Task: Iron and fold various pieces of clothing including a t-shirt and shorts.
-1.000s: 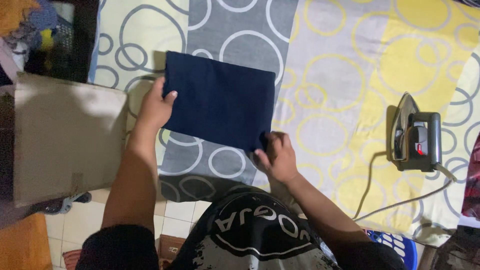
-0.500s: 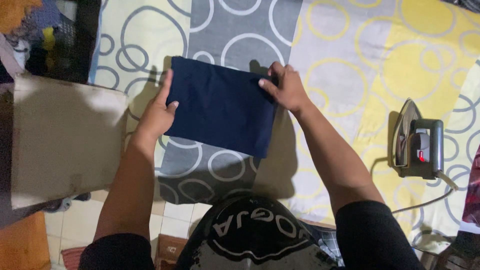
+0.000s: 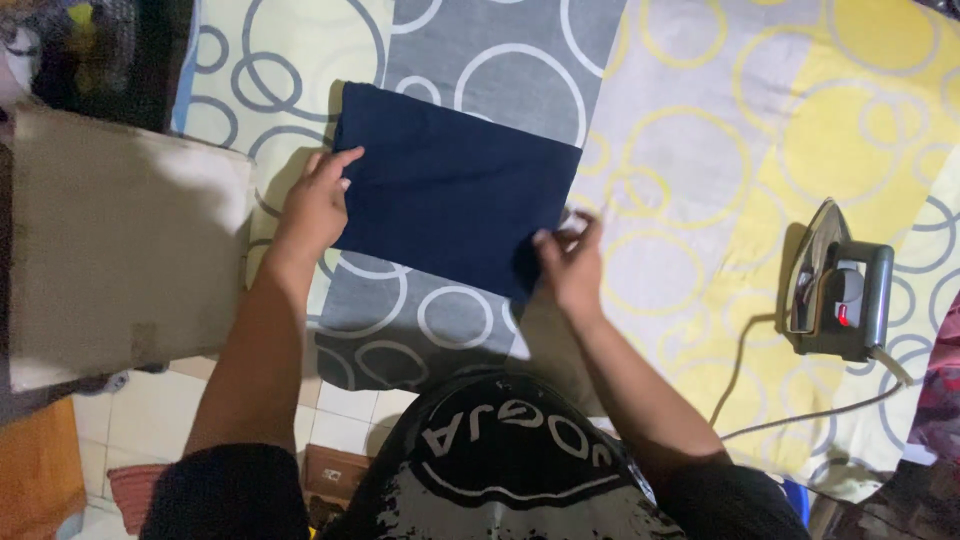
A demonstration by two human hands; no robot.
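A folded dark navy cloth (image 3: 450,190) lies flat on a sheet (image 3: 700,130) patterned with grey, yellow and white rings. My left hand (image 3: 318,205) rests on the cloth's left edge, fingers spread flat against it. My right hand (image 3: 568,262) is at the cloth's lower right edge, fingers pinched on the fabric's side.
An electric iron (image 3: 838,290) stands on its heel at the right of the sheet, its cord (image 3: 780,400) trailing toward the near edge. A beige board or cushion (image 3: 120,250) lies to the left. Tiled floor (image 3: 130,420) shows below it. Dark clutter (image 3: 90,50) sits at top left.
My right hand went from the cloth's near right corner up to its far right corner, then came back down to the right edge. My left hand stayed on the left edge.
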